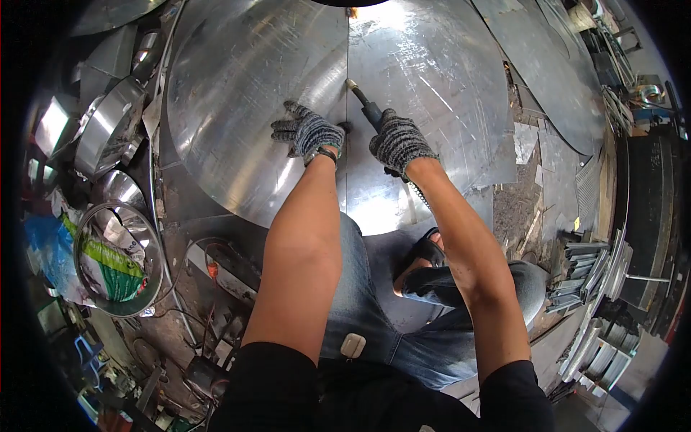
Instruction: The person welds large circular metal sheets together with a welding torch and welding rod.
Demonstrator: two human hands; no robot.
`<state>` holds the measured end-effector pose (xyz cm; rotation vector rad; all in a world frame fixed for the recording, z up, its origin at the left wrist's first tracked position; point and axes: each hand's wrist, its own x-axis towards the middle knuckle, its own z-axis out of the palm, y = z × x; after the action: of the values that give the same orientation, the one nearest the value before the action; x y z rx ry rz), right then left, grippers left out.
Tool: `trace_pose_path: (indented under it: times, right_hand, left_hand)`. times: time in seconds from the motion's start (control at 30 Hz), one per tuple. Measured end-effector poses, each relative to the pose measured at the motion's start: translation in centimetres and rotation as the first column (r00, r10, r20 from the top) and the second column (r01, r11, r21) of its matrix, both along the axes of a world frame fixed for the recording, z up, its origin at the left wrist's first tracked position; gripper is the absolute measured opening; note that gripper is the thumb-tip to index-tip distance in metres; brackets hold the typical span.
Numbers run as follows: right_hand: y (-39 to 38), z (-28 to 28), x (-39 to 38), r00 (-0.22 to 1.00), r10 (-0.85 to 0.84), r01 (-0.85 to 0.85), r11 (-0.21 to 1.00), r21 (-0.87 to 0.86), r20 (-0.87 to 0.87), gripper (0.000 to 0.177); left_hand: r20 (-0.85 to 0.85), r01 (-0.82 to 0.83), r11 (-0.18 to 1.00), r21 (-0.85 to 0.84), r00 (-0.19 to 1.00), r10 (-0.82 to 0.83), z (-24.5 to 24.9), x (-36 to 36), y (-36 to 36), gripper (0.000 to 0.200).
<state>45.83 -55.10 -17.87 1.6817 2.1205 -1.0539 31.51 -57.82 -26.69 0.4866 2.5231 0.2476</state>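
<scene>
My left hand (308, 132), in a grey knitted glove, lies with spread fingers on a large round metal sheet (252, 93), left of its straight centre seam. Nothing shows in it. My right hand (400, 140), gloved alike, is closed around the dark handle of a welding torch (367, 105). The torch's pale tip is close to the seam, and points up and to the left. Whether the tip touches the metal I cannot tell. A cable runs back under my right wrist. At the top edge, a small brownish scorched spot (352, 12) sits on the seam.
Curved metal pieces (108, 129) and a metal ring (80, 259) around plastic bags (115, 270) lie at the left. Another sheet (547, 65) is at the upper right, with stacked metal profiles (579, 273) lower right. Cables cross the floor at lower left. My legs are below the round sheet.
</scene>
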Motion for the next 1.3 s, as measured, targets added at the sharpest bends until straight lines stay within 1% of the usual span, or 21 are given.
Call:
trace_pose_path:
  times: [0.13, 0.2, 0.23, 0.27, 0.3, 0.33, 0.37, 0.43, 0.47, 0.53, 0.57, 0.63, 0.7, 0.77, 0.9, 0.97, 1.0, 1.07, 1.1, 1.2, 1.3]
  right_hand:
    - [0.4, -0.1, -0.3, 1.000, -0.006, 0.006, 1.000, -0.008, -0.013, 0.037]
    - [0.5, 0.3, -0.7, 0.999, 0.001, 0.002, 0.997, -0.071, 0.051, 0.056]
    - [0.5, 0.6, -0.7, 0.999, 0.000, 0.003, 0.998, -0.070, 0.052, 0.056]
    - [0.2, 1.1, -0.7, 0.995, 0.099, -0.099, 0.995, -0.012, 0.019, 0.068]
    - [0.0, 1.6, -0.7, 0.980, 0.198, -0.198, 0.979, 0.048, -0.007, 0.083]
    - [0.0, 2.2, -0.8, 0.985, 0.170, -0.170, 0.985, -0.002, 0.023, 0.100]
    - [0.0, 2.0, -0.8, 0.985, 0.170, -0.170, 0.985, 0.000, 0.023, 0.100]
    - [0.0, 0.3, -0.6, 0.958, 0.271, -0.284, 0.945, 0.166, 0.096, 0.091]
    - [0.2, -1.1, -0.4, 0.958, 0.272, -0.284, 0.944, 0.167, 0.095, 0.091]
    - [0.8, -3.7, 0.0, 0.977, 0.185, -0.200, 0.968, 0.152, 0.106, 0.084]
    - [0.8, -3.5, -0.1, 0.976, 0.188, -0.203, 0.967, 0.151, 0.105, 0.084]
    - [0.7, -2.3, -0.2, 0.996, 0.082, -0.085, 0.993, 0.082, 0.044, 0.076]
    - [0.3, -0.6, -0.2, 0.994, 0.075, -0.080, 0.995, 0.058, 0.084, 0.075]
    - [0.0, 0.2, -0.2, 0.979, 0.192, -0.199, 0.966, 0.162, 0.063, 0.066]
    - [0.4, -0.1, -0.1, 0.990, 0.107, -0.108, 0.994, 0.001, 0.086, 0.075]
    - [-0.1, -0.8, 0.4, 0.944, 0.328, -0.318, 0.896, 0.310, 0.020, 0.075]
    - [0.0, -1.0, 0.3, 0.944, 0.329, -0.319, 0.896, 0.308, 0.019, 0.075]
    - [0.5, -1.5, 0.1, 0.981, 0.189, -0.194, 0.976, 0.100, 0.049, 0.079]
    - [0.5, -1.9, 0.1, 0.981, 0.190, -0.194, 0.976, 0.099, 0.047, 0.079]
    - [0.3, -2.6, 0.2, 0.998, 0.065, -0.067, 0.984, 0.166, 0.019, 0.054]
    - [0.4, 0.4, 0.6, 0.999, 0.049, -0.049, 0.997, 0.057, 0.009, 0.059]
  left_hand:
    - [-0.007, -0.005, 1.000, 0.003, 1.000, 0.005, -0.8, -0.1, 0.1, 0.150]
    - [0.004, -0.008, 1.000, 0.007, 1.000, 0.008, -0.3, 0.0, 0.0, 0.151]
    - [0.012, -0.012, 1.000, 0.007, 1.000, 0.012, 0.1, 0.1, 0.0, 0.153]
    - [0.019, -0.014, 1.000, 0.008, 1.000, 0.014, 0.5, 0.2, 0.0, 0.154]
    - [-0.070, -0.005, 1.000, -0.022, 0.998, 0.004, -1.6, 0.2, 0.2, 0.159]
    - [-0.068, -0.004, 1.000, -0.013, 0.998, 0.004, -1.9, 0.1, 0.2, 0.160]
    - [-0.065, -0.004, 1.000, -0.002, 0.998, 0.004, -2.2, 0.0, 0.3, 0.160]
    - [-0.047, -0.024, 0.999, 0.026, 0.999, 0.026, -1.2, 0.2, 0.2, 0.161]
    - [-0.030, -0.046, 0.998, 0.050, 0.998, 0.047, -0.9, 0.2, 0.2, 0.161]
    - [-0.037, -0.026, 0.998, 0.050, 0.999, 0.028, -1.2, 0.2, 0.0, 0.160]
    - [-0.042, -0.006, 0.999, 0.048, 0.999, 0.008, -1.4, 0.1, -0.1, 0.159]
    - [-0.039, -0.014, 0.999, 0.049, 0.999, 0.016, -1.8, 0.1, -0.1, 0.160]
    - [-0.037, -0.022, 0.998, 0.053, 0.999, 0.024, -1.9, 0.1, 0.0, 0.160]
    - [-0.031, -0.027, 0.999, 0.036, 0.999, 0.028, -1.7, 0.0, 0.1, 0.160]
    - [-0.037, -0.030, 0.999, 0.020, 0.999, 0.031, -1.5, 0.0, 0.3, 0.159]
    - [-0.052, 0.001, 1.000, -0.017, 0.999, -0.002, -1.6, 0.0, 0.2, 0.165]
    - [-0.053, 0.000, 1.000, -0.019, 0.999, -0.001, -1.8, 0.0, 0.2, 0.165]
    - [-0.046, 0.000, 1.000, 0.026, 0.999, 0.002, -1.8, 0.1, 0.0, 0.165]
    - [-0.048, -0.001, 1.000, 0.025, 0.999, 0.002, -1.5, 0.1, 0.0, 0.165]
    - [-0.065, 0.015, 1.000, 0.015, 0.998, -0.014, -1.4, 0.1, -0.1, 0.165]
    - [-0.039, -0.017, 1.000, -0.001, 0.999, 0.017, -0.9, 0.0, 0.4, 0.154]
